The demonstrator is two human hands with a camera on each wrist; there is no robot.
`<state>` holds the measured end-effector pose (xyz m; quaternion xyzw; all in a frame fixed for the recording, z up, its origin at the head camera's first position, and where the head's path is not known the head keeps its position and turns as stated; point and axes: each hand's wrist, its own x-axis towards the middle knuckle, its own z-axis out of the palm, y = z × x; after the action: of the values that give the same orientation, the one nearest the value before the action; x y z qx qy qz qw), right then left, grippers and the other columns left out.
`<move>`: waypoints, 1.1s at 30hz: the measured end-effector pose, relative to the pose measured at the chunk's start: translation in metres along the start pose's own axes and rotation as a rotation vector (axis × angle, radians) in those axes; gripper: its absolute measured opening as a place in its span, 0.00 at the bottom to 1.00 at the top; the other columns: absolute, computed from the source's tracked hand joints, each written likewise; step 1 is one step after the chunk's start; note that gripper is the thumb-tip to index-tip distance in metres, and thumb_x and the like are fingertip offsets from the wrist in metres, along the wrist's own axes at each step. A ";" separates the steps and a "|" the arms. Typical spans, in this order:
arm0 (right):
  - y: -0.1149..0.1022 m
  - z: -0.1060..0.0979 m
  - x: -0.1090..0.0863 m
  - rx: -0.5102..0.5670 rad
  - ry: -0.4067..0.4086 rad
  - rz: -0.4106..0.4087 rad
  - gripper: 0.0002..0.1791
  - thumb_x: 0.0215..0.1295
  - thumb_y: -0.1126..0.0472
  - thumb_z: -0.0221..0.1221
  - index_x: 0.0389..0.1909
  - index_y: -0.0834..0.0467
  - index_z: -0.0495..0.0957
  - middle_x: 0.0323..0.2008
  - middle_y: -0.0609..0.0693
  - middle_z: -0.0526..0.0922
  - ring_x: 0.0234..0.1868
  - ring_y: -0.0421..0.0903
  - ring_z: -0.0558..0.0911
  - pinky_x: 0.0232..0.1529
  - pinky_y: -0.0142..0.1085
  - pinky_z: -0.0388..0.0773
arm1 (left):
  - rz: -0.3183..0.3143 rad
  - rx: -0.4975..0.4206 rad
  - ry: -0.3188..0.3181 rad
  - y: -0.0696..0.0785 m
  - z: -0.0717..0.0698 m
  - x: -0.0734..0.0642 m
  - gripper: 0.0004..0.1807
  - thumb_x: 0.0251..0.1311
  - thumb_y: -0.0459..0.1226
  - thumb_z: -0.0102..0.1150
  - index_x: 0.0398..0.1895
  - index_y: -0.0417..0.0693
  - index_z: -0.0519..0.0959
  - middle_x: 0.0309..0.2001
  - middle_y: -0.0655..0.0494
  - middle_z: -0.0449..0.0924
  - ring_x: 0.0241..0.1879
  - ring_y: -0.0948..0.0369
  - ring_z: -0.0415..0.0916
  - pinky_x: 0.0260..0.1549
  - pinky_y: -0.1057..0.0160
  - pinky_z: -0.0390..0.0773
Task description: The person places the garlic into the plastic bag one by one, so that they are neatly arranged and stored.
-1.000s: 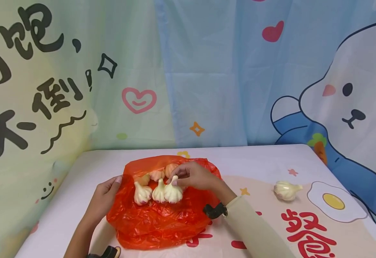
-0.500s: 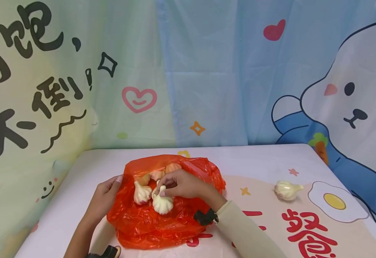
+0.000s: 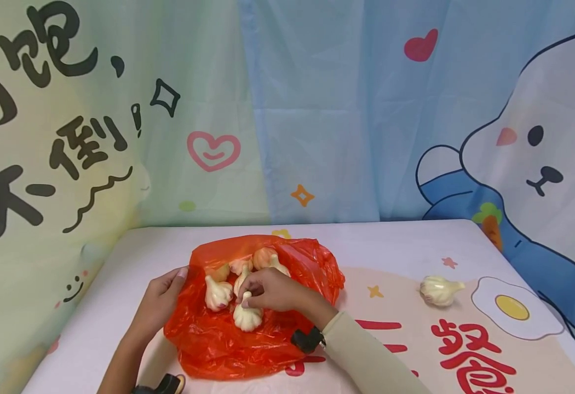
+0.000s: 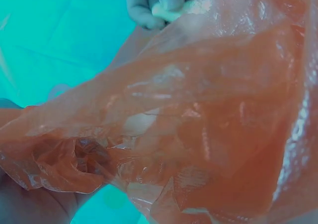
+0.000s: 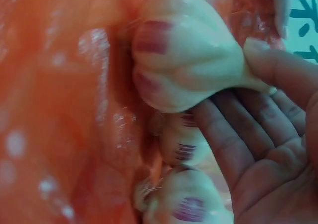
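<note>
A red plastic bag (image 3: pixel 248 350) lies spread on the table, with several garlic bulbs in it. My left hand (image 3: pixel 161 298) grips the bag's left edge; in the left wrist view, bag film covers much of that hand. My right hand (image 3: pixel 272 290) pinches a garlic bulb (image 3: pixel 247 319) by its stem, thumb against fingers, above the bag's near part. In the right wrist view the held garlic bulb (image 5: pixel 184 55) shows purple marks, with other bulbs below it. Another garlic bulb (image 3: pixel 217 294) sits to the left, and one more garlic bulb (image 3: pixel 279 265) lies behind my right hand.
Behind the bulbs in the bag are a round orange-tan thing (image 3: pixel 264 257) and smaller tan pieces (image 3: pixel 220 272), seen partly. A lone garlic bulb (image 3: pixel 439 290) lies on the table at right, beside a printed egg. A printed curtain (image 3: pixel 317 137) hangs behind the table.
My right hand has moved left and nearer with the pinched garlic bulb. A bulb at the back right of the bag has come into sight. My left hand stays on the bag's edge.
</note>
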<state>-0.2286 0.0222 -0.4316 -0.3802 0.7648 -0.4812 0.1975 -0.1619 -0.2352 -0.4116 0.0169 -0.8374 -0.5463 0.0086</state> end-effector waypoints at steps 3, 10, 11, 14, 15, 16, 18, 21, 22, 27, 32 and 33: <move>0.004 0.001 0.001 -0.005 0.039 0.022 0.03 0.62 0.67 0.65 0.35 0.57 0.84 0.37 0.44 0.83 0.40 0.34 0.81 0.44 0.27 0.78 | -0.003 0.002 0.000 0.001 0.000 0.000 0.29 0.75 0.51 0.40 0.64 0.37 0.72 0.52 0.40 0.79 0.42 0.50 0.80 0.38 0.60 0.83; 0.006 0.003 0.002 0.020 0.037 0.056 0.05 0.61 0.64 0.66 0.38 0.57 0.84 0.36 0.43 0.84 0.41 0.35 0.82 0.44 0.28 0.79 | -0.006 0.036 0.013 0.002 -0.002 0.001 0.30 0.75 0.52 0.39 0.64 0.37 0.71 0.52 0.41 0.79 0.43 0.51 0.80 0.39 0.61 0.83; 0.006 0.003 0.002 0.026 0.030 0.060 0.06 0.61 0.64 0.66 0.39 0.57 0.83 0.36 0.43 0.84 0.41 0.35 0.82 0.44 0.28 0.79 | -0.006 0.045 0.016 0.002 -0.002 0.001 0.30 0.75 0.52 0.39 0.64 0.37 0.71 0.53 0.41 0.79 0.43 0.51 0.79 0.40 0.61 0.83; 0.006 0.005 0.001 0.041 0.008 0.057 0.06 0.61 0.64 0.67 0.39 0.58 0.83 0.36 0.46 0.85 0.41 0.35 0.82 0.45 0.28 0.79 | -0.004 0.056 0.023 0.001 -0.003 0.001 0.31 0.75 0.53 0.39 0.64 0.36 0.71 0.52 0.41 0.79 0.44 0.51 0.79 0.41 0.62 0.82; 0.006 0.006 0.001 0.042 -0.001 0.054 0.06 0.61 0.64 0.66 0.39 0.58 0.83 0.36 0.46 0.85 0.41 0.34 0.82 0.45 0.28 0.78 | -0.005 0.052 0.023 0.001 -0.004 0.001 0.31 0.75 0.53 0.39 0.64 0.36 0.71 0.52 0.41 0.79 0.43 0.52 0.79 0.40 0.62 0.82; 0.006 0.008 0.001 0.042 -0.007 0.048 0.06 0.61 0.64 0.67 0.38 0.58 0.83 0.36 0.46 0.85 0.41 0.34 0.82 0.45 0.27 0.78 | -0.006 0.041 0.020 0.001 -0.004 0.001 0.31 0.75 0.53 0.39 0.64 0.37 0.71 0.51 0.40 0.79 0.42 0.51 0.79 0.39 0.61 0.83; 0.005 0.010 0.000 0.055 -0.018 0.031 0.05 0.62 0.64 0.66 0.38 0.58 0.83 0.38 0.46 0.85 0.41 0.34 0.82 0.46 0.27 0.78 | -0.012 0.017 0.012 0.000 -0.004 0.001 0.31 0.74 0.54 0.40 0.64 0.37 0.71 0.50 0.40 0.79 0.40 0.51 0.80 0.37 0.60 0.83; 0.004 0.013 -0.001 0.089 -0.035 0.012 0.07 0.62 0.64 0.65 0.40 0.59 0.83 0.40 0.49 0.84 0.42 0.35 0.82 0.47 0.28 0.78 | -0.017 -0.004 0.003 0.000 -0.004 0.000 0.31 0.74 0.54 0.40 0.64 0.38 0.71 0.49 0.40 0.80 0.38 0.51 0.81 0.36 0.59 0.84; 0.004 0.014 -0.001 0.101 -0.037 0.011 0.08 0.62 0.65 0.65 0.42 0.60 0.83 0.41 0.50 0.84 0.43 0.36 0.81 0.48 0.28 0.77 | -0.019 -0.011 0.001 0.000 -0.004 0.000 0.31 0.74 0.54 0.40 0.64 0.38 0.71 0.49 0.40 0.80 0.38 0.51 0.81 0.35 0.59 0.84; 0.002 0.014 -0.002 0.087 -0.025 0.010 0.19 0.62 0.64 0.66 0.55 0.59 0.79 0.47 0.52 0.84 0.50 0.42 0.82 0.51 0.27 0.75 | -0.020 -0.011 0.006 0.001 -0.004 -0.001 0.31 0.74 0.53 0.40 0.65 0.37 0.71 0.50 0.39 0.79 0.39 0.51 0.81 0.36 0.60 0.84; 0.001 0.009 -0.005 0.068 0.017 0.007 0.22 0.63 0.65 0.65 0.58 0.59 0.77 0.50 0.52 0.83 0.53 0.44 0.81 0.54 0.30 0.75 | -0.026 -0.003 0.008 0.002 -0.004 -0.001 0.30 0.75 0.52 0.40 0.65 0.37 0.71 0.51 0.40 0.79 0.40 0.51 0.80 0.37 0.60 0.83; 0.000 0.008 -0.006 0.065 0.021 0.007 0.22 0.63 0.65 0.65 0.58 0.59 0.77 0.51 0.52 0.83 0.53 0.43 0.80 0.54 0.32 0.75 | -0.027 -0.002 0.008 0.002 -0.004 -0.001 0.30 0.75 0.53 0.40 0.65 0.37 0.71 0.51 0.40 0.79 0.40 0.51 0.80 0.37 0.60 0.83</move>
<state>-0.2192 0.0220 -0.4356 -0.3657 0.7522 -0.5090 0.2034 -0.1610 -0.2377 -0.4079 0.0304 -0.8366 -0.5469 0.0046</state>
